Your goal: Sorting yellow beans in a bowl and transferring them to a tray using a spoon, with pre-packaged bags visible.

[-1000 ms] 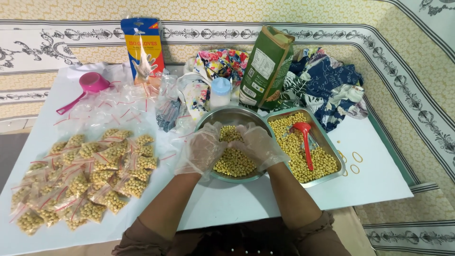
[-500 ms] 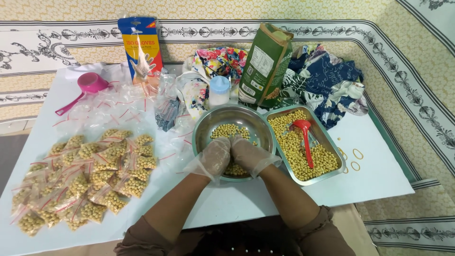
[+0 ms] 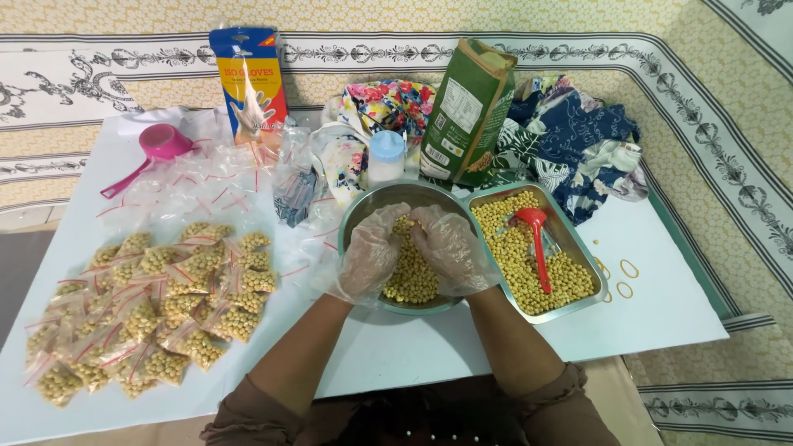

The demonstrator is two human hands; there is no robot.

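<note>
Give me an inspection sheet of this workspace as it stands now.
Surface: white table, partly covered.
Job's things: round metal bowl of yellow beans; rectangular metal tray of the same beans beside it, red scoop lying in it.
Clutter: pile of small filled bags at left, empty clear bags, pink scoop, glove box, green carton, small white bottle, patterned cloths, rubber bands.
Hands: left hand and right hand, in clear gloves, together over the beans in the bowl; any grip unclear.
Cables: nothing seen.
Surroundings: patterned cloth behind and beside the table.
</note>
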